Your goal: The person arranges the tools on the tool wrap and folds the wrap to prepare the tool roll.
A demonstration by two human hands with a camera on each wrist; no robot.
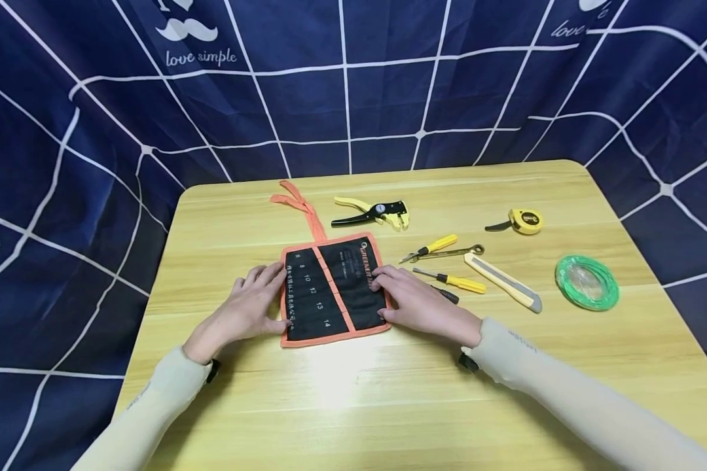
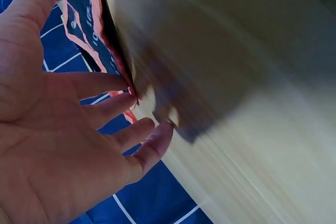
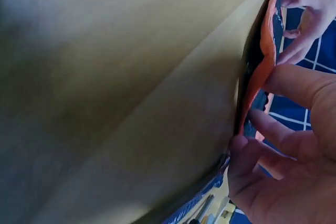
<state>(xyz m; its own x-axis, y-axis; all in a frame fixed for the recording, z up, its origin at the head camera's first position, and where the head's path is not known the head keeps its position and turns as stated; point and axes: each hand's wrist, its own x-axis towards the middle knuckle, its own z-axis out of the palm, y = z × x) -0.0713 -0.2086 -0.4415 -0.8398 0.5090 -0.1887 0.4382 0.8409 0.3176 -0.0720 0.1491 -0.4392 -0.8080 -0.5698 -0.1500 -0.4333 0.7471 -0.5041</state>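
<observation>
A black fabric tool pouch (image 1: 356,278) with orange trim and printed sizes lies flat on the table, its orange ties (image 1: 297,203) spread out behind it. My left hand (image 1: 249,307) rests at the pouch's left edge, thumb and fingers spread and loosely bent. In the left wrist view, its fingertips (image 2: 126,83) touch the orange border. On the opposite side my right hand (image 1: 415,297) rests over the right edge, with thumb and fingertips on the cloth. The right wrist view shows the orange trim (image 3: 265,59) raised in a wave beside those fingers.
Yellow-and-black wire strippers (image 1: 380,212) lie behind the pouch. To its right are yellow-handled screwdrivers (image 1: 462,283), a combination wrench (image 1: 476,249), a utility knife (image 1: 503,281), a tape measure (image 1: 526,222) and a green wire coil (image 1: 607,288). Blue curtain (image 1: 383,104) surrounds the table (image 1: 342,412).
</observation>
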